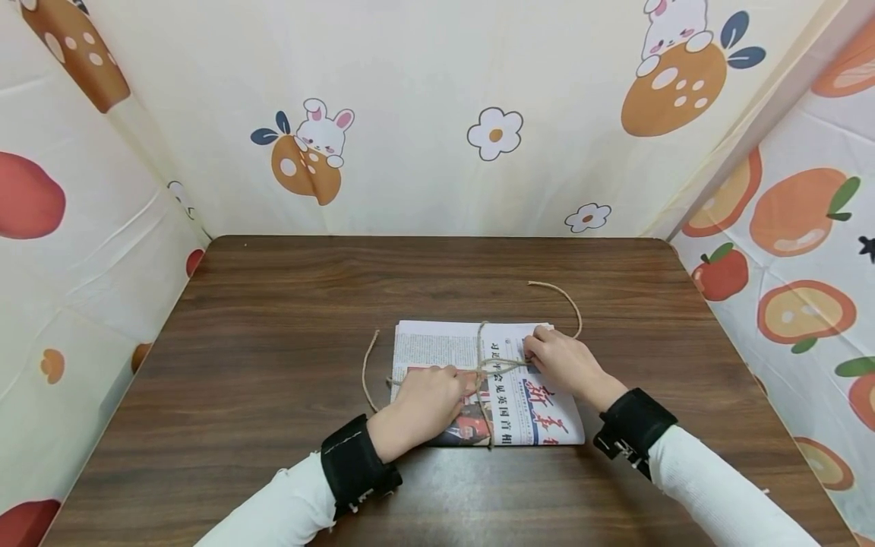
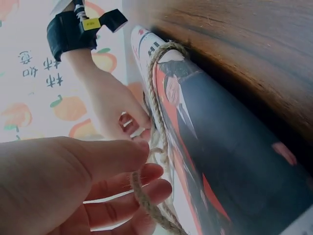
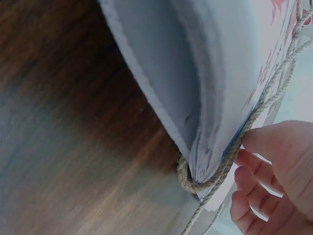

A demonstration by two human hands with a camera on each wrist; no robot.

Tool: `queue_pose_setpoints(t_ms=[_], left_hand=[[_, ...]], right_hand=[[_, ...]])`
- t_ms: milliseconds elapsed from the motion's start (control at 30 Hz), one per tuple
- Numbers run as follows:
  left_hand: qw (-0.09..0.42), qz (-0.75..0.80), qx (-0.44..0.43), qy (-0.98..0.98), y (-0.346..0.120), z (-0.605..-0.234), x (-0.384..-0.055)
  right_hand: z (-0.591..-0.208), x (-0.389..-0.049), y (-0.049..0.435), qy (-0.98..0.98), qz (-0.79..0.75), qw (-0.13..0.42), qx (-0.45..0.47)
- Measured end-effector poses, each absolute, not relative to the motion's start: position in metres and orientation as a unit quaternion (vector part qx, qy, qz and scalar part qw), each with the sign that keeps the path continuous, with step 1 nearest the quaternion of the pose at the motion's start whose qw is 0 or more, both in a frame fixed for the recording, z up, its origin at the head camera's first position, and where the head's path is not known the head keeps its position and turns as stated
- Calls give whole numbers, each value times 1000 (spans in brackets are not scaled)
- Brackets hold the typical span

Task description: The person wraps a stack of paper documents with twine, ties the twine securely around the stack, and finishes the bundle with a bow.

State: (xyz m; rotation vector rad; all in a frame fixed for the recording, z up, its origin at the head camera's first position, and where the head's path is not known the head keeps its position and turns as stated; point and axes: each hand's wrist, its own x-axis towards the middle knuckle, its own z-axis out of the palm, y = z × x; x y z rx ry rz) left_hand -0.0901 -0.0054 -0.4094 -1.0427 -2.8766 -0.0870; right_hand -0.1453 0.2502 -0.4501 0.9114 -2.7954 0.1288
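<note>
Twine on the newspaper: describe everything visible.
The twine is tan, twisted and rough-looking, like natural fibre. It wraps round the folded newspaper both ways, crossing on top. One loose end curves out at the left, another past the far right corner. The left hand pinches it near the crossing; the right hand, nearer the right edge.

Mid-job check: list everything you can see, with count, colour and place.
Newspaper bundle: one, white with black, red and blue print, on the table
Twine: pieces not countable, tan, wrapped around the bundle, two loose ends showing
Table: one, brown wood grain, beneath the bundle
Rear cloth: one, cream with rabbit and flower prints, behind the table
Side cloths: two, pale with fruit prints, left and right
Wristbands: two, black, one per wrist
Sleeves: two, white, on the forearms
Left hand: one, bare, pinching twine
Right hand: one, bare, pinching twine
</note>
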Motion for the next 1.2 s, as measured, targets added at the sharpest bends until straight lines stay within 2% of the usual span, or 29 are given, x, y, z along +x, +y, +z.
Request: queue_pose_setpoints(t_ms=[333, 633, 867, 1200], left_hand=[[115, -10, -393, -912, -2, -416, -85], [76, 3, -395, -916, 1, -418, -81], [79, 5, -404, -911, 3, -418, -80], [75, 10, -435, -897, 3, -421, -77]], right_hand=[[-446, -153, 246, -945, 9, 130, 299], [-441, -162, 235, -938, 33, 116, 324], [-441, -173, 224, -946, 10, 127, 297], [-431, -185, 209, -972, -25, 51, 229]])
